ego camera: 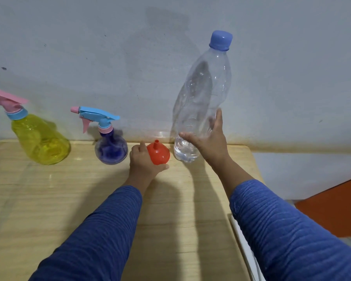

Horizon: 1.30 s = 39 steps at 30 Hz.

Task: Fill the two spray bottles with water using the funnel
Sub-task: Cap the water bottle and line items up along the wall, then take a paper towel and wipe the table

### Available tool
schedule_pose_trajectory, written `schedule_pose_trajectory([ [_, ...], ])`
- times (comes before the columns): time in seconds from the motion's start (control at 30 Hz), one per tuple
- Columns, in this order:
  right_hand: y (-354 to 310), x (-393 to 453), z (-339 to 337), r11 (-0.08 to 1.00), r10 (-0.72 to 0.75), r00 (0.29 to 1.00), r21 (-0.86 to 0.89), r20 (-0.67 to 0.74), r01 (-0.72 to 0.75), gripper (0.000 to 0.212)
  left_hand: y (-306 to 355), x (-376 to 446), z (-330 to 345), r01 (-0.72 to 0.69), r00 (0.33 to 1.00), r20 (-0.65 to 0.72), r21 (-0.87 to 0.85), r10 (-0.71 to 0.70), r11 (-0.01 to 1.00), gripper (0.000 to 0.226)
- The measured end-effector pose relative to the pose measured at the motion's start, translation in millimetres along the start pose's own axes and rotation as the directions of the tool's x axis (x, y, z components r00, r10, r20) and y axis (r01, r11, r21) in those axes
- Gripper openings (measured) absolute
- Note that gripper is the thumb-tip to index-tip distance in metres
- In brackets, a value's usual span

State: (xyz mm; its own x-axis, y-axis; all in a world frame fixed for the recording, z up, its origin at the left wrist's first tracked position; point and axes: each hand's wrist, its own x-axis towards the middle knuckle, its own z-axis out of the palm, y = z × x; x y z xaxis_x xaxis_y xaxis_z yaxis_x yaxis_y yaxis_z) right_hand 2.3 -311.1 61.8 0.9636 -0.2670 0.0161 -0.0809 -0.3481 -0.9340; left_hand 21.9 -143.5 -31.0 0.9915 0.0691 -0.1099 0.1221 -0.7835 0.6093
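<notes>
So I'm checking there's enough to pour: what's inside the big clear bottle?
The clear plastic bottle holds only a little water at its base; above that it looks empty. The right hand covers part of the lower section.

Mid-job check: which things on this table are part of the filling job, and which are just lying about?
Part of the job:
yellow spray bottle
purple spray bottle
red funnel, gripped by the left hand
clear water bottle, touched by the right hand

Lying about:
white object at the table edge
</notes>
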Motion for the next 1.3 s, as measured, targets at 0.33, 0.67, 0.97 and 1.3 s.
schedule_pose_trajectory([
  [0.33,9.0,-47.0,-9.5,0.559,0.508,0.85,-0.804,0.14,-0.202,0.048,13.9,-31.8,-43.4,-0.033,0.97,0.23,0.427,-0.073,0.904,0.047],
  [0.67,-37.0,-98.9,-26.3,0.444,0.43,0.9,-0.886,0.079,-0.134,0.028,53.7,-79.6,-96.5,-0.236,0.95,0.308,0.617,0.046,0.751,0.031],
  [0.97,-70.7,-159.4,-93.1,0.439,0.347,0.938,-0.882,-0.009,-0.171,0.014,119.0,-143.8,-115.8,-0.415,0.907,0.315,0.546,0.28,0.728,0.031],
  [1.3,-12.5,-233.8,-162.0,0.546,0.311,0.948,-0.803,-0.072,-0.24,0.024,157.1,-221.3,-50.5,-0.571,0.808,0.453,0.44,0.378,0.693,0.043],
])
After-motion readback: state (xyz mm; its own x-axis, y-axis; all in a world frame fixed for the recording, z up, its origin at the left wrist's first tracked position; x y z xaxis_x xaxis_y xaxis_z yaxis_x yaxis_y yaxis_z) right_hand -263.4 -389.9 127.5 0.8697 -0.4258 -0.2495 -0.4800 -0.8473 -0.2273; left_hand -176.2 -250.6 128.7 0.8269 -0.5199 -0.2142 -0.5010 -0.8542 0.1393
